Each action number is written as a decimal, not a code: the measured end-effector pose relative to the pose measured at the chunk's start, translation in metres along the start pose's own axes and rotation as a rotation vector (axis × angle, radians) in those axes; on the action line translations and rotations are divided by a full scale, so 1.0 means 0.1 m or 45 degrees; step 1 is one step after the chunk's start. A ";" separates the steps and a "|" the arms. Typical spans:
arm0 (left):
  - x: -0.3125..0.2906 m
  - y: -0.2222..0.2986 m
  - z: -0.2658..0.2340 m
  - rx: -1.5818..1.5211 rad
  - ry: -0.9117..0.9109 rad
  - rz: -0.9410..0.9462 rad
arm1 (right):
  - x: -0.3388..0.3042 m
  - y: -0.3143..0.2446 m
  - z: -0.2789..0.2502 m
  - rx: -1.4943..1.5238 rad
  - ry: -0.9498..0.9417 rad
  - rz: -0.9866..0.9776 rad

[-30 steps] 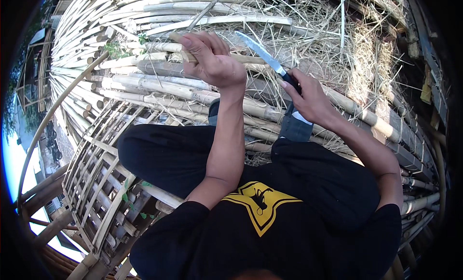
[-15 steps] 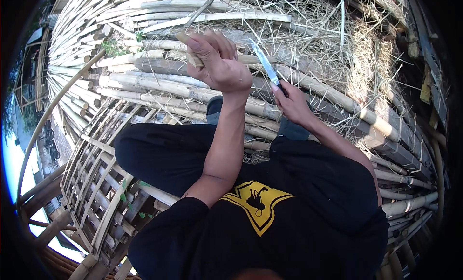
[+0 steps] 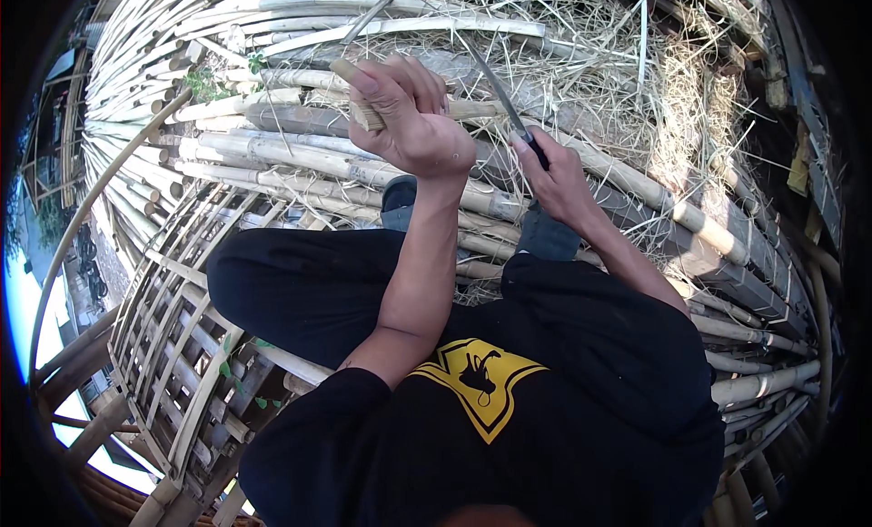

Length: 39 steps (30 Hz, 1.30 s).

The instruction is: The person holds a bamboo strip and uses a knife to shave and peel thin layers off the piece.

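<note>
My left hand (image 3: pixel 420 127) is raised in front of me with its fingers curled round a bamboo piece (image 3: pixel 366 118). The cut end of the piece shows below my thumb; the fingers hide most of it. To the right, my right hand (image 3: pixel 559 183) is closed on the dark handle of a knife (image 3: pixel 499 88). Its long thin blade points up and to the left, seen nearly edge-on. A gap separates the blade from my left hand.
Many bamboo poles (image 3: pixel 309 164) lie in layers beneath my hands. Dry straw and shavings (image 3: pixel 609 100) cover the far right. A slatted bamboo lattice (image 3: pixel 182 345) stands at the left, with a curved pole (image 3: pixel 91 200) beside it. My bent knees flank my arms.
My right hand has turned the knife, so the blade's bright flat side has become a thin dark edge. My left hand has hardly moved and keeps its grip.
</note>
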<state>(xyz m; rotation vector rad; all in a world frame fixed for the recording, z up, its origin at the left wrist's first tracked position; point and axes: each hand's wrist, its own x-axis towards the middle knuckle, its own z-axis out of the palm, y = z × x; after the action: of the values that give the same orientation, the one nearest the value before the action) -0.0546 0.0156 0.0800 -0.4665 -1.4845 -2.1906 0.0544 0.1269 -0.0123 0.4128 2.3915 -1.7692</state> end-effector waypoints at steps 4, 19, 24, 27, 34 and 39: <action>-0.03 0.00 0.04 0.007 0.008 0.031 | -0.02 0.14 0.14 -0.378 0.080 -0.115; -0.04 -0.01 0.05 0.056 0.108 0.044 | -0.03 0.27 0.23 -0.538 0.040 -0.121; -0.02 0.01 0.01 0.032 0.104 -0.009 | 0.00 -0.13 -0.08 -0.430 -0.068 0.036; -0.04 0.02 0.06 0.047 0.154 0.025 | -0.09 -0.38 -0.07 -0.037 0.204 -0.228; -0.04 0.01 0.03 0.027 0.044 0.057 | 0.00 0.07 0.04 -0.545 -0.028 0.008; -0.04 0.02 0.03 0.021 0.063 0.051 | -0.06 -0.48 -0.14 -0.062 0.281 -0.395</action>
<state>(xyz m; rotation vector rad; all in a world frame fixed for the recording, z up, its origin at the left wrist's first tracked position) -0.0503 0.0185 0.0802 -0.4300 -1.4536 -2.1424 0.0468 0.1261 0.0378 0.2536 2.7765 -1.8666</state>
